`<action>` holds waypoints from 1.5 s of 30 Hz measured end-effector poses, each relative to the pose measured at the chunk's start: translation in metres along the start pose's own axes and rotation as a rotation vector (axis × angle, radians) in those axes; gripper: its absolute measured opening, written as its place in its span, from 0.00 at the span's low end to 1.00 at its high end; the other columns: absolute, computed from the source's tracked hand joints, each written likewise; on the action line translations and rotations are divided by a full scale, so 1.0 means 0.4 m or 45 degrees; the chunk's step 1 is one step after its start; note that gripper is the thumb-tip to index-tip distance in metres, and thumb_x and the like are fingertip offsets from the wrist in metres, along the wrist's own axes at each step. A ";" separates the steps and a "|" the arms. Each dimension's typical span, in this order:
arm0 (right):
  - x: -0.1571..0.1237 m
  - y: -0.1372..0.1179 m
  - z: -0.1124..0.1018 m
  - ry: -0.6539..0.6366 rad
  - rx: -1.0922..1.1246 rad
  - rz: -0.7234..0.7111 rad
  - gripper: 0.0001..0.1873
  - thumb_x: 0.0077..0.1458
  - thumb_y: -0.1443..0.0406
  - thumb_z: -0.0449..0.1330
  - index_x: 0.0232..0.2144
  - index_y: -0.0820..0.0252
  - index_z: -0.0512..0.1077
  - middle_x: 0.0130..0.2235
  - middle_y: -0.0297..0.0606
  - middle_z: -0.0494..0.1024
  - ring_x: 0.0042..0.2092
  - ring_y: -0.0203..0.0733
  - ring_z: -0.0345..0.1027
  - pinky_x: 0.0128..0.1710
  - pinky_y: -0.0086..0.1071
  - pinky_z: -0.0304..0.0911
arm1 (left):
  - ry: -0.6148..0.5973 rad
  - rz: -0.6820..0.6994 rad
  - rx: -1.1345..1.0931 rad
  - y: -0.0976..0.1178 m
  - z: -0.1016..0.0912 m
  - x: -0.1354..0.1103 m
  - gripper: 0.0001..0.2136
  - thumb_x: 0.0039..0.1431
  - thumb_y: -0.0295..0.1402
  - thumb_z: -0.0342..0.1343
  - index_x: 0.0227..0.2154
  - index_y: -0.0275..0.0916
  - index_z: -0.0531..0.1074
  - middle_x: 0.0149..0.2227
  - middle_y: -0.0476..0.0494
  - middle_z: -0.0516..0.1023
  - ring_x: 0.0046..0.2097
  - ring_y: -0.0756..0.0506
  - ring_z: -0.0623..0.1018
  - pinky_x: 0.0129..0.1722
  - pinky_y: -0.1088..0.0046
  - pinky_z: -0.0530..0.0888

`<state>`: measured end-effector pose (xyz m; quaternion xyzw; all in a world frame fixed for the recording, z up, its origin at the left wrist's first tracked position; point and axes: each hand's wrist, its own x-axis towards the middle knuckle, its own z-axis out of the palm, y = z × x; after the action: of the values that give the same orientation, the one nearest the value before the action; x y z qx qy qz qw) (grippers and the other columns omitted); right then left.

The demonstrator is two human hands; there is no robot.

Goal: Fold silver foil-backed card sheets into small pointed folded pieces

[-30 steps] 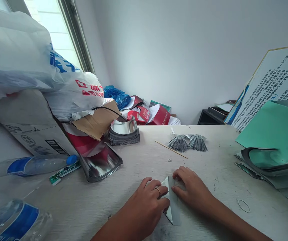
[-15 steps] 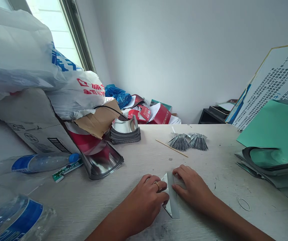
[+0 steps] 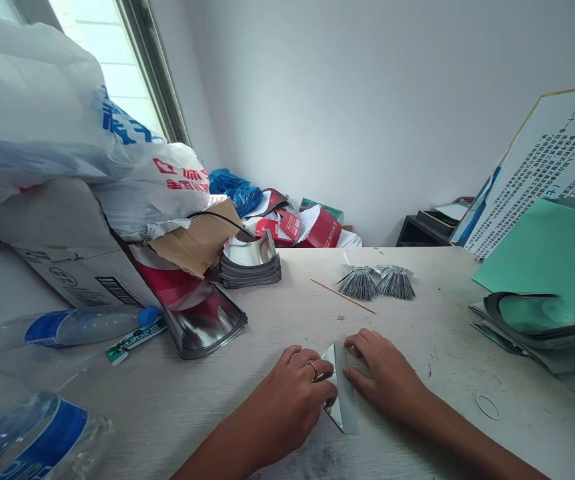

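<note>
A narrow folded sheet [image 3: 346, 390], shiny silver on its left part and dull grey along the right, lies on the table between my hands. My left hand [image 3: 292, 395], with a ring on one finger, has its fingers bent over the sheet's left side and grips it; its fingertips are partly hidden. Along the right edge rests my right hand [image 3: 385, 373], thumb and fingers apart, the tips touching or almost touching the grey strip. Beyond them lie two fan-shaped bunches of thin silver strips [image 3: 357, 285] and a thin wooden stick [image 3: 342, 295].
Curved silver-lined sheets [image 3: 250, 267] are stacked at the back left, with another curved sheet [image 3: 212, 323] nearer. A carton [image 3: 82, 247], plastic bags [image 3: 32, 100] and bottles [image 3: 90, 327] crowd the left. Grey-green sheets [image 3: 542, 333] and a white ring [image 3: 487, 407] lie right.
</note>
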<state>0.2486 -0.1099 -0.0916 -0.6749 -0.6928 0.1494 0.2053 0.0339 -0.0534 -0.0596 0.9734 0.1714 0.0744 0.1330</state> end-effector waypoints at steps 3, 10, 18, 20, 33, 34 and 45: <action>-0.003 0.001 0.000 0.007 -0.006 -0.004 0.10 0.57 0.64 0.60 0.43 0.56 0.69 0.44 0.39 0.73 0.45 0.48 0.65 0.45 0.39 0.59 | -0.001 -0.004 0.004 0.000 -0.001 0.000 0.10 0.62 0.22 0.52 0.38 0.44 0.73 0.48 0.49 0.74 0.51 0.43 0.70 0.54 0.59 0.63; -0.002 -0.002 0.002 0.023 0.031 0.001 0.11 0.57 0.63 0.60 0.44 0.57 0.70 0.44 0.39 0.73 0.45 0.48 0.65 0.45 0.39 0.59 | 0.008 0.002 -0.017 -0.003 0.001 -0.002 0.11 0.62 0.21 0.52 0.38 0.44 0.73 0.49 0.49 0.74 0.52 0.43 0.70 0.54 0.60 0.64; 0.005 -0.007 0.003 0.031 0.038 0.008 0.11 0.59 0.62 0.59 0.44 0.57 0.70 0.45 0.39 0.73 0.45 0.48 0.65 0.44 0.39 0.59 | 0.012 -0.005 -0.033 -0.004 0.004 -0.001 0.11 0.61 0.21 0.51 0.37 0.45 0.72 0.49 0.51 0.74 0.52 0.44 0.70 0.54 0.60 0.64; 0.005 -0.006 0.003 0.034 0.030 0.009 0.11 0.59 0.62 0.59 0.44 0.57 0.70 0.45 0.40 0.73 0.45 0.48 0.65 0.45 0.39 0.59 | 0.013 -0.003 -0.034 -0.004 0.003 -0.001 0.11 0.61 0.21 0.52 0.37 0.45 0.72 0.49 0.51 0.74 0.52 0.44 0.70 0.54 0.60 0.64; 0.009 0.002 0.010 0.043 0.017 -0.016 0.11 0.59 0.62 0.60 0.43 0.57 0.70 0.44 0.39 0.73 0.44 0.49 0.65 0.44 0.38 0.59 | 0.003 -0.012 -0.026 -0.006 0.007 -0.004 0.10 0.62 0.22 0.51 0.38 0.45 0.72 0.49 0.52 0.73 0.52 0.43 0.69 0.53 0.60 0.65; 0.008 0.002 0.011 0.043 0.012 -0.014 0.10 0.59 0.62 0.60 0.43 0.57 0.70 0.44 0.40 0.73 0.44 0.49 0.65 0.44 0.38 0.59 | 0.003 -0.012 -0.027 -0.006 0.006 -0.004 0.10 0.62 0.22 0.51 0.38 0.45 0.72 0.49 0.52 0.73 0.52 0.43 0.69 0.53 0.60 0.65; 0.012 0.000 0.015 0.052 -0.021 -0.004 0.11 0.58 0.62 0.61 0.43 0.57 0.70 0.44 0.39 0.73 0.44 0.48 0.65 0.45 0.39 0.58 | 0.007 -0.001 -0.032 -0.001 0.005 0.000 0.10 0.62 0.21 0.52 0.37 0.44 0.72 0.49 0.50 0.73 0.52 0.43 0.69 0.54 0.61 0.66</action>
<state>0.2458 -0.1047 -0.0965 -0.6784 -0.6908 0.1296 0.2140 0.0341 -0.0535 -0.0616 0.9714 0.1710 0.0790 0.1448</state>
